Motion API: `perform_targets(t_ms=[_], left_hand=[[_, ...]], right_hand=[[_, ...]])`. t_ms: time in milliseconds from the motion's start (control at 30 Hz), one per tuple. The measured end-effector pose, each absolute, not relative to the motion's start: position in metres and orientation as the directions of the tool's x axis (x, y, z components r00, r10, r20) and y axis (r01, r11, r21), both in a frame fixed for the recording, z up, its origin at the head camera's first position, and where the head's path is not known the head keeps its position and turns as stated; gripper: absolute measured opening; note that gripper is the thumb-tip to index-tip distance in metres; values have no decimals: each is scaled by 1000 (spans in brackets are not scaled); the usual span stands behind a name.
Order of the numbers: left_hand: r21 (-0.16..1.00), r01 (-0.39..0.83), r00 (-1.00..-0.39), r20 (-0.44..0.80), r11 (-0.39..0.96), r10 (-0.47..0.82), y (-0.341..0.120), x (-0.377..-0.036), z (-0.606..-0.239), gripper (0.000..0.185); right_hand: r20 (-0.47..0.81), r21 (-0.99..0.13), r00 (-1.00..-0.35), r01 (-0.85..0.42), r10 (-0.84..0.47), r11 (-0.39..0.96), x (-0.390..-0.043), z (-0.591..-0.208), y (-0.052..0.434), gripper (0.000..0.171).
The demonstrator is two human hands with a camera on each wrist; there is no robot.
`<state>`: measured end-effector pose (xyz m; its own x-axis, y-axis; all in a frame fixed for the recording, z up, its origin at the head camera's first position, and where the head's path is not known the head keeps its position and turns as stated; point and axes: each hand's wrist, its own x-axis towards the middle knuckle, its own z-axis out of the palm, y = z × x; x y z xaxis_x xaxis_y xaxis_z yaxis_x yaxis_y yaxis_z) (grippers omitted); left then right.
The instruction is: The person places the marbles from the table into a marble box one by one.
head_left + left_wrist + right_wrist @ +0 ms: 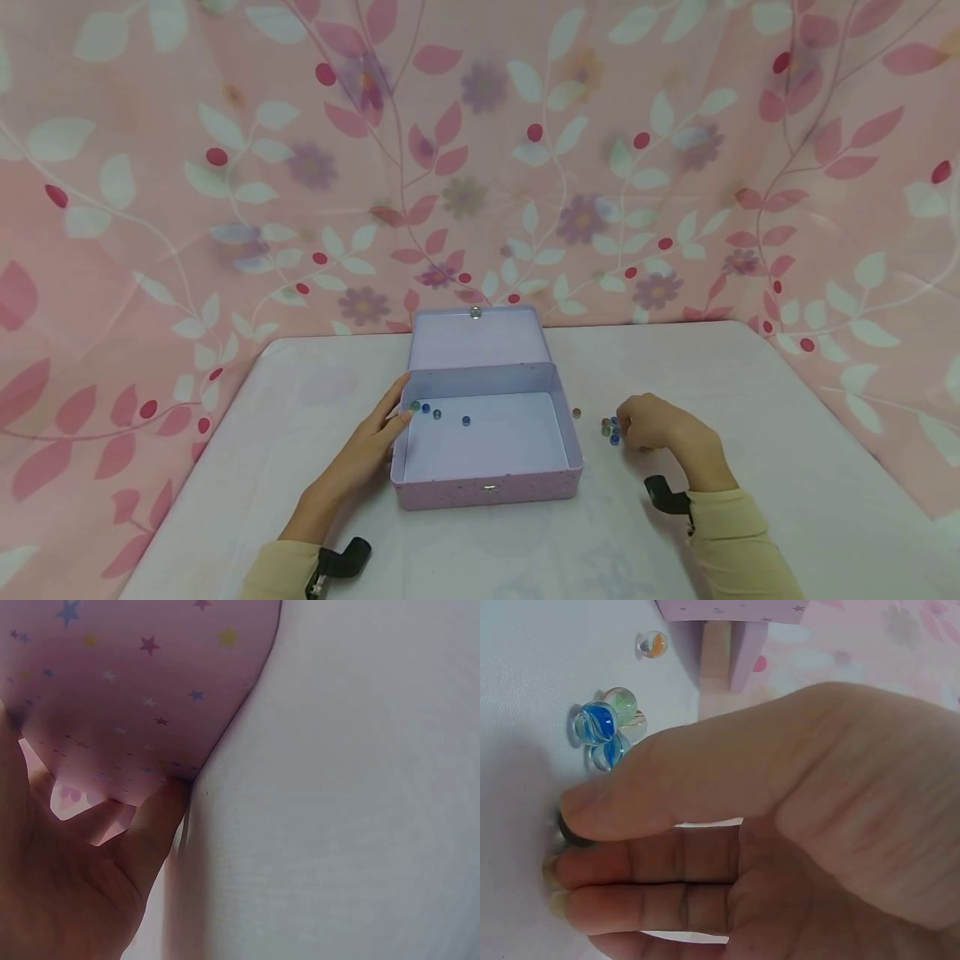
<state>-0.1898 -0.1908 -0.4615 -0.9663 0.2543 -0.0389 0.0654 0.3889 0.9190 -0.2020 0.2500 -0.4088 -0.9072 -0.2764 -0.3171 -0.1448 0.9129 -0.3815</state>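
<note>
A lilac tin box (487, 492) with a star print stands on the table, its hinged lid (480, 340) tipped back. Several glass marbles (466, 421) lie toward the left of its floor. My left hand (367, 446) grips the box's left side, thumb at the rim; the left wrist view shows the starred outer wall (150, 697) close by. To the right of the box, my right hand (660, 425) pinches a dark marble (576, 834) between thumb and forefinger at the tabletop. Beside those fingers sits a cluster of blue and green marbles (596, 724).
One orange-swirled marble (576, 412) lies alone between the box and the cluster. A white cloth covers the table (525, 550). Behind it hangs a pink curtain (480, 167) with leaves and flowers. Metal clasp parts (490, 487) show on the box front and on the lid.
</note>
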Motion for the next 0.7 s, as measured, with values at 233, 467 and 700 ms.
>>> perform_targets(t_ms=[233,467,700], left_hand=[[924,66,-966,-34,375,255,-190,-190,-463,56],[925,72,-967,-27,374,254,-191,-191,-463,59],[921,80,-966,-22,381,257,-191,-191,-462,58]], right_hand=[[-317,-370,-907,-150,-277,917,-202,-404,254,13],[-247,-366,-919,-205,-307,908,-201,-392,258,8],[-185,-412,-918,-251,-350,876,-198,-381,253,8]])
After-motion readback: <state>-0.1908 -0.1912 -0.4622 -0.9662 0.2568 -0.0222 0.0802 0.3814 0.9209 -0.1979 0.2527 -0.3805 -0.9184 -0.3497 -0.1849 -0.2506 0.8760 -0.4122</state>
